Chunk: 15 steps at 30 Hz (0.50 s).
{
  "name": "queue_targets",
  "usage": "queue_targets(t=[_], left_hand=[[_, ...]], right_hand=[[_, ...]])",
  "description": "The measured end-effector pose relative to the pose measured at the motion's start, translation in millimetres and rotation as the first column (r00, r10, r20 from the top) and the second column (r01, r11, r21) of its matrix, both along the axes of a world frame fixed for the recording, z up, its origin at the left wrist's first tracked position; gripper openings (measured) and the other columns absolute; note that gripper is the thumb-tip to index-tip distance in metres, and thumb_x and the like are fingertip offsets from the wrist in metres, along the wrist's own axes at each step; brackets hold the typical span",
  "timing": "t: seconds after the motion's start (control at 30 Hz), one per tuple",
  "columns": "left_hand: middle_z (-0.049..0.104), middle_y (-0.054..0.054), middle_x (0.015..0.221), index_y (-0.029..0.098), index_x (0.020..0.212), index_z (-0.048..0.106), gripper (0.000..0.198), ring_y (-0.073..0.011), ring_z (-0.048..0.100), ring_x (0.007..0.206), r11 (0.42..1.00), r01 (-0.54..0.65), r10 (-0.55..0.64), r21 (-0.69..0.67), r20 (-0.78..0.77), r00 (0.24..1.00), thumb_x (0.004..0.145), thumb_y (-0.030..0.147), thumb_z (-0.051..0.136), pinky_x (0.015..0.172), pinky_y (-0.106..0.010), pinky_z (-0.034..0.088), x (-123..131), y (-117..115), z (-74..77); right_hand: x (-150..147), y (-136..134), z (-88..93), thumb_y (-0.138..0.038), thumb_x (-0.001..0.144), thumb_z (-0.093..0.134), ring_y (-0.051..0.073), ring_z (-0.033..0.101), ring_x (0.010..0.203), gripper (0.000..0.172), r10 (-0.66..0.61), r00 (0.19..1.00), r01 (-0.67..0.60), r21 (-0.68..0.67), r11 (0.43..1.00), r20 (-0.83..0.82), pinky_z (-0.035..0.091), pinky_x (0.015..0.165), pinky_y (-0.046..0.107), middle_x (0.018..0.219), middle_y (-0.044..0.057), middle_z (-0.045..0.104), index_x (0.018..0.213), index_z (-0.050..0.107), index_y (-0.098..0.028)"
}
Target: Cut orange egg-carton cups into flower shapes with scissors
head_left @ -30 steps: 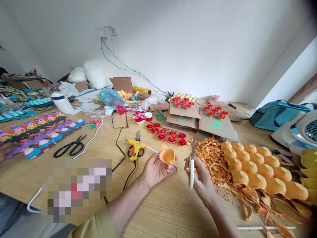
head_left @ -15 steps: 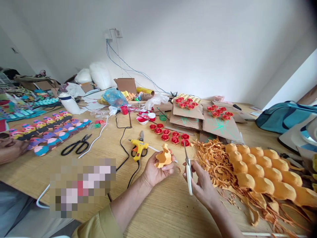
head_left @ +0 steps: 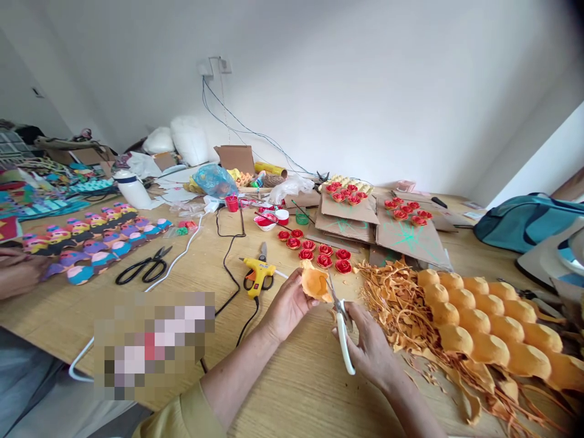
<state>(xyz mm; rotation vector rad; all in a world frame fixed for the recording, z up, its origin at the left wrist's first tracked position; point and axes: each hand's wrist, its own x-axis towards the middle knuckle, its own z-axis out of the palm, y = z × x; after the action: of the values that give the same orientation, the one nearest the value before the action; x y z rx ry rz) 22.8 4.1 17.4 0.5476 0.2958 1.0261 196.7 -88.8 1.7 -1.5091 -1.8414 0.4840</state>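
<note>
One wooden surface: runs under everything; wood shows directly in front of us, our widest room for moving, and its near edge slants off at lower left.
Egg tray: at our right, domes upward in joined rows; we judge many cups there have not yet been cut apart.
Cardboard sheets: stacked toward the wall, bearing red roses that look done.
Scrap heap: curled orange trimmings touching the tray's left side, crowding that flank.
Left hand: wrapped around an orange cup, tilted so its hollow faces us.
Right hand: gripping white-handled scissors, blades pointing up at the cup's right rim; we cannot tell whether they touch.
Glue gun: lying left of the cup, its cord limiting room there.
Cup: above the surface, just short of the front roses; ragged-edged and unpainted, so we judge trimming only partway.
Front roses: nine, painted red, apparently finished.
</note>
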Motion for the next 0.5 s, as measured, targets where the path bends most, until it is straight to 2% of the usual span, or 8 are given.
queue_targets(t=[0.27,0.5], left_hand=[[0.065,-0.002,0.095,0.02,0.102,0.063,0.035,-0.0094,0.056,0.074,0.982,0.017,0.013,0.19,-0.158,0.987,0.074,0.034,0.081,0.061,-0.02,0.042,0.8,-5.0,2.0],[0.065,-0.003,0.096,0.02,0.101,0.062,0.036,-0.01,0.057,0.073,0.97,0.102,-0.054,0.22,-0.214,0.975,0.074,0.036,0.081,0.064,-0.022,0.046,0.4,-6.9,-2.0]], right_hand=[[0.7,2.5,0.0,-0.035,0.091,0.054,0.021,0.056,0.082,0.014,0.0,1.0,0.0,-0.019,1.0,0.007,0.044,0.076,0.033,0.089,0.003,0.059,0.09,0.051,-0.022],[2.6,1.9,-0.1,-0.034,0.091,0.054,0.02,0.055,0.083,0.013,0.002,1.0,-0.001,-0.027,1.0,0.01,0.044,0.076,0.033,0.089,0.003,0.059,0.091,0.05,-0.022]])
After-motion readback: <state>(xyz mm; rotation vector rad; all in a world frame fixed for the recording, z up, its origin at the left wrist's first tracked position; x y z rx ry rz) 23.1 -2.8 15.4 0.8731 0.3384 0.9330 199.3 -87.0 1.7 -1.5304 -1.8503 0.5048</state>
